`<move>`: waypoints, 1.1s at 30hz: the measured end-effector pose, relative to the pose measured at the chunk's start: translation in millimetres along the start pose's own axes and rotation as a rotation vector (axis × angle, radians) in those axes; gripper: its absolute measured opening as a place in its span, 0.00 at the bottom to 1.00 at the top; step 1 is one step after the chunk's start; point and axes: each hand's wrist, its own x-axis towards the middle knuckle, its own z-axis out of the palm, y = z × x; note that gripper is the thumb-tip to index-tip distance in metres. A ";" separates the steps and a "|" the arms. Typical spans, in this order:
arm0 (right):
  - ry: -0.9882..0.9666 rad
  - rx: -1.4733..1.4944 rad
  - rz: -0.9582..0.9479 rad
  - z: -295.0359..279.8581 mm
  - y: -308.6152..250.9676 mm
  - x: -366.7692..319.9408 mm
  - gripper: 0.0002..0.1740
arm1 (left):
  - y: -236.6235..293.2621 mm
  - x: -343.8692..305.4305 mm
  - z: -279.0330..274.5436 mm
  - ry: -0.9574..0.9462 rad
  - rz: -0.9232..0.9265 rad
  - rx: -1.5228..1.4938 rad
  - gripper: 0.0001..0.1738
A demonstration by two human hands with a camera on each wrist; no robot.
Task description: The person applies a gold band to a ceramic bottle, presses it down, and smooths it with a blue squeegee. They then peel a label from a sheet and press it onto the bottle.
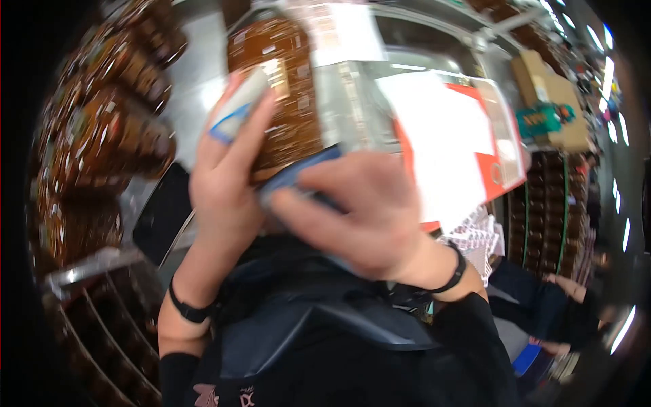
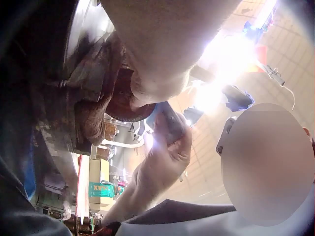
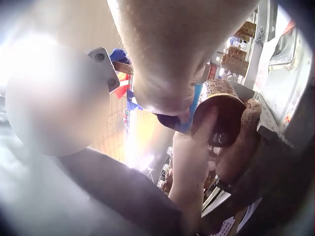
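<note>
A long, glossy brown wrapped package (image 1: 288,129) lies in front of the person, a pale label near its far end. In the right wrist view, its round end (image 3: 224,118) looks dark. The left hand (image 1: 227,173) rests along the package's left side with straight fingers. One finger carries a white covering (image 1: 247,98) with a blue edge. At the near end of the package, the right hand (image 1: 363,210) pinches a flat blue object (image 1: 295,173) between thumb and fingers. That object is blurred; I cannot tell its kind.
More brown wrapped packages (image 1: 115,129) are piled at the left. A dark phone (image 1: 163,214) lies beside the left wrist. White paper (image 1: 447,136) on an orange-red folder (image 1: 487,169) is at the right. Beyond stand cardboard boxes (image 1: 549,81) with green tape and racks of brown goods (image 1: 549,210).
</note>
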 end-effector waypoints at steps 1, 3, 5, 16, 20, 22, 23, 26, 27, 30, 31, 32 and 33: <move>0.005 -0.004 0.037 -1.4 -1.1 2.3 0.21 | 1.3 0.3 0.6 -0.011 -0.011 -0.004 0.33; 0.025 -0.027 0.106 -1.0 -1.3 4.4 0.17 | 7.1 1.6 -0.2 -0.037 -0.012 0.008 0.35; 0.041 -0.030 0.099 -3.9 -0.7 2.0 0.17 | 10.3 2.7 0.1 -0.043 0.005 -0.007 0.36; 0.007 0.057 0.163 -7.1 -1.1 -4.7 0.16 | 10.1 2.0 -0.8 -0.064 -0.002 0.023 0.39; 0.048 -0.007 0.233 -20.5 7.9 -7.9 0.18 | 7.7 1.4 -4.7 -0.082 -0.018 -0.010 0.42; 0.032 0.010 0.266 -29.2 9.8 -13.2 0.20 | 6.5 -1.5 -6.6 -0.075 -0.034 0.010 0.45; 0.001 -0.036 0.266 -34.4 8.3 -14.0 0.21 | 7.7 -2.8 -6.9 -0.067 -0.043 0.000 0.46; -0.041 -0.068 0.256 -41.3 5.2 -19.5 0.23 | 4.1 -4.0 -6.6 -0.046 -0.047 -0.012 0.47; -0.052 -0.086 0.272 -40.8 3.8 -21.1 0.24 | 2.4 -5.9 -6.9 -0.055 -0.034 -0.005 0.48; -0.063 -0.063 0.297 -37.7 -0.2 -25.2 0.26 | 1.5 -9.5 -7.4 -0.048 -0.060 -0.042 0.48; -0.071 -0.068 0.304 -35.9 -1.7 -25.9 0.26 | -0.1 -11.4 -6.5 -0.048 -0.056 -0.057 0.48; -0.075 -0.063 0.301 -34.5 -1.3 -24.4 0.26 | 0.0 -11.5 -6.5 -0.046 -0.061 -0.054 0.48; -0.077 -0.073 0.285 -33.0 -1.1 -22.1 0.25 | 0.1 -11.4 -6.6 -0.048 -0.055 -0.050 0.48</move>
